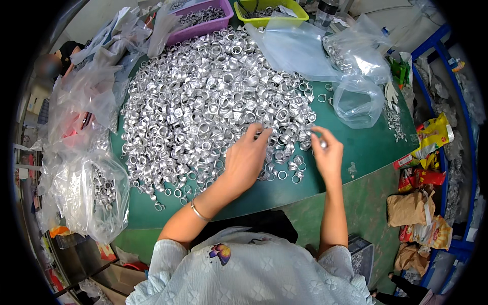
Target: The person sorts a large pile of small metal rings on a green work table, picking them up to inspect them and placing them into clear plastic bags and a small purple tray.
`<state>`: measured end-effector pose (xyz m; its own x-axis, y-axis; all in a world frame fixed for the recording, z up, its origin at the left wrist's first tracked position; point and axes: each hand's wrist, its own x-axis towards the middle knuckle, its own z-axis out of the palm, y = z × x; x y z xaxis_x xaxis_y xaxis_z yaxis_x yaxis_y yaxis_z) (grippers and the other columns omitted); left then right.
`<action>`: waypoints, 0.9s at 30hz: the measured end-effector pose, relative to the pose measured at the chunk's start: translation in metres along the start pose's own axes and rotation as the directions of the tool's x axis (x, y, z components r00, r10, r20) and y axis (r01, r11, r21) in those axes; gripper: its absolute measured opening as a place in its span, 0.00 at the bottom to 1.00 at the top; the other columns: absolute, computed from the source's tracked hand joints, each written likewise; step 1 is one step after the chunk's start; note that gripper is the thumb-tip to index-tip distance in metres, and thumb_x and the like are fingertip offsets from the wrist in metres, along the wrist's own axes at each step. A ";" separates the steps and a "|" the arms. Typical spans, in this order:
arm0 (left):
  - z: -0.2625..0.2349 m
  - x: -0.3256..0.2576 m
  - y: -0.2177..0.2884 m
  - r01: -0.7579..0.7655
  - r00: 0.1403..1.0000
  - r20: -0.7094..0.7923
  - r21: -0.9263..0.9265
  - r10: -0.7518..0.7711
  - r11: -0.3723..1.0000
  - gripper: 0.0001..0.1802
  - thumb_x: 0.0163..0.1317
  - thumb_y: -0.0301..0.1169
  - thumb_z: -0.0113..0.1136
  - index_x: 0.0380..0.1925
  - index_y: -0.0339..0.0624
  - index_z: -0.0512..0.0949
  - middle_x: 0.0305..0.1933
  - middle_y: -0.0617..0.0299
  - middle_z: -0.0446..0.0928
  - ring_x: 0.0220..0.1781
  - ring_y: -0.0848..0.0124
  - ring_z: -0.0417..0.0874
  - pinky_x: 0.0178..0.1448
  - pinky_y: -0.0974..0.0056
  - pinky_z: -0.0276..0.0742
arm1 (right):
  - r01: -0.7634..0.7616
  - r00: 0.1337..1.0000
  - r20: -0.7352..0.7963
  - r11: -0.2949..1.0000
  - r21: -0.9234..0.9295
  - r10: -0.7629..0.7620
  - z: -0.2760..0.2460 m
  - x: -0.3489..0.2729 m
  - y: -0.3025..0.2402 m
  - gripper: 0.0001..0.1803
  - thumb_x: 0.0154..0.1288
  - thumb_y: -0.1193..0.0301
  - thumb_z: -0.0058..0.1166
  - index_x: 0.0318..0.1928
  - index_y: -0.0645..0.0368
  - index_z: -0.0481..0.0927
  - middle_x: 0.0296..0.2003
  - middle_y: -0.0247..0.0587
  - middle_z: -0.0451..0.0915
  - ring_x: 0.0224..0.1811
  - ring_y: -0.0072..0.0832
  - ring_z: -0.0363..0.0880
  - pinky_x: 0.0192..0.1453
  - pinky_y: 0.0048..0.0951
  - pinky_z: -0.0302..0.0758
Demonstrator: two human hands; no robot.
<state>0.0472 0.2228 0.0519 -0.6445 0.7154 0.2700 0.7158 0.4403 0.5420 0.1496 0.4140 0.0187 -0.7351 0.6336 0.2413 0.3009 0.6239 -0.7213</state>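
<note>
A broad heap of silver-coloured metal rings (203, 101) covers much of the green table (351, 147). Over its near right edge is my left hand (245, 161), a bangle on the wrist. Its thumb and forefinger are bent together among the rings; whatever may be between the tips is too small to make out. To the right, just off the heap, my right hand (329, 155) is closed with its fingers curled. A small shiny ring (323, 145) shows in those fingers. Several loose rings (282, 175) lie on the table in front of my hands.
Behind the heap stand a purple basket (203, 24) and a yellow-green basket (274, 21), both holding metal pieces. Clear plastic bags (358, 99) lie at the right, and more bags (86, 188) crowd the left edge. A blue shelf rack (442, 168) stands at the right.
</note>
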 end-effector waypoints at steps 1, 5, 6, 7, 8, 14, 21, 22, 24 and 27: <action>0.003 0.007 0.001 -0.021 1.000 0.004 0.023 0.021 0.999 0.16 0.54 0.24 0.57 0.45 0.42 0.73 0.48 0.58 0.70 0.29 0.58 0.79 0.30 0.57 0.74 | 0.053 0.998 0.000 0.941 -0.334 -0.056 0.004 -0.001 -0.016 0.09 0.58 0.68 0.55 0.39 0.55 0.79 0.22 0.42 0.79 0.21 0.41 0.77 0.25 0.37 0.70; 0.020 0.021 -0.006 -0.062 0.995 0.086 0.102 0.053 0.993 0.17 0.54 0.27 0.59 0.45 0.41 0.73 0.48 0.59 0.69 0.34 0.57 0.80 0.32 0.56 0.76 | 0.220 0.975 0.109 0.883 -0.415 -0.192 0.011 0.000 -0.020 0.11 0.55 0.67 0.58 0.38 0.56 0.79 0.28 0.47 0.80 0.28 0.44 0.79 0.29 0.40 0.73; 0.022 0.022 -0.007 -0.053 0.994 0.105 0.124 0.040 0.991 0.17 0.54 0.27 0.59 0.45 0.41 0.73 0.48 0.59 0.69 0.34 0.57 0.80 0.32 0.56 0.76 | 0.217 0.976 0.108 0.890 -0.400 -0.190 0.012 0.000 -0.021 0.11 0.55 0.68 0.58 0.38 0.57 0.79 0.28 0.47 0.80 0.28 0.44 0.79 0.29 0.39 0.73; 0.024 0.023 -0.006 -0.049 0.991 0.127 0.142 0.031 0.989 0.17 0.54 0.27 0.59 0.45 0.41 0.73 0.49 0.59 0.69 0.34 0.58 0.80 0.32 0.56 0.76 | 0.210 0.977 0.104 0.897 -0.390 -0.184 0.012 -0.001 -0.020 0.11 0.54 0.69 0.59 0.37 0.58 0.79 0.28 0.47 0.80 0.27 0.43 0.79 0.28 0.39 0.73; 0.025 0.024 -0.002 -0.062 0.995 0.090 0.126 0.050 0.990 0.15 0.55 0.27 0.57 0.45 0.42 0.73 0.48 0.59 0.68 0.35 0.59 0.80 0.32 0.56 0.76 | 0.202 0.979 0.100 0.903 -0.378 -0.177 0.013 -0.002 -0.017 0.11 0.54 0.70 0.59 0.37 0.60 0.78 0.28 0.47 0.80 0.27 0.43 0.79 0.28 0.38 0.72; 0.044 0.039 0.012 -0.171 0.978 0.150 0.182 0.144 0.968 0.17 0.52 0.23 0.55 0.45 0.40 0.73 0.47 0.55 0.69 0.36 0.57 0.79 0.34 0.57 0.77 | -0.373 0.928 0.337 0.458 0.807 0.162 -0.018 -0.002 0.017 0.10 0.60 0.69 0.56 0.37 0.61 0.74 0.27 0.36 0.75 0.20 0.21 0.71 0.18 0.16 0.61; 0.058 0.049 0.028 -0.160 0.975 0.191 0.276 0.110 0.948 0.14 0.43 0.17 0.57 0.33 0.34 0.70 0.37 0.51 0.69 0.30 0.59 0.81 0.26 0.60 0.77 | -0.396 0.913 0.337 0.295 0.870 0.231 -0.022 0.010 0.021 0.06 0.63 0.71 0.51 0.36 0.62 0.73 0.31 0.43 0.76 0.16 0.19 0.69 0.14 0.16 0.59; 0.059 0.049 0.026 -0.164 0.976 0.184 0.255 0.119 0.953 0.15 0.42 0.17 0.57 0.34 0.33 0.70 0.36 0.51 0.69 0.30 0.59 0.80 0.26 0.60 0.77 | -0.397 0.917 0.328 0.422 0.815 0.228 -0.021 0.011 0.016 0.05 0.63 0.72 0.52 0.35 0.62 0.74 0.30 0.42 0.76 0.15 0.17 0.68 0.14 0.16 0.59; 0.059 0.048 0.023 -0.228 0.960 0.217 0.249 0.175 0.941 0.17 0.43 0.17 0.57 0.36 0.34 0.68 0.38 0.51 0.68 0.34 0.59 0.80 0.27 0.60 0.78 | -0.387 0.922 0.298 0.625 0.678 0.248 -0.014 0.014 0.015 0.05 0.59 0.76 0.56 0.28 0.63 0.75 0.27 0.35 0.77 0.12 0.14 0.65 0.14 0.15 0.57; 0.064 0.044 0.020 -0.243 0.960 0.186 0.192 0.208 0.951 0.18 0.43 0.17 0.56 0.37 0.34 0.66 0.41 0.49 0.67 0.38 0.58 0.79 0.29 0.59 0.78 | 0.132 0.989 -0.067 0.991 0.029 -0.130 0.008 0.014 0.032 0.08 0.50 0.72 0.62 0.30 0.60 0.77 0.23 0.39 0.75 0.17 0.31 0.70 0.22 0.30 0.67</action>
<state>0.0509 0.2979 0.0235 -0.4202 0.8793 0.2240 0.8888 0.3491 0.2969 0.1437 0.4387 -0.0062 -0.7256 0.5761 0.3762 0.1829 0.6886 -0.7017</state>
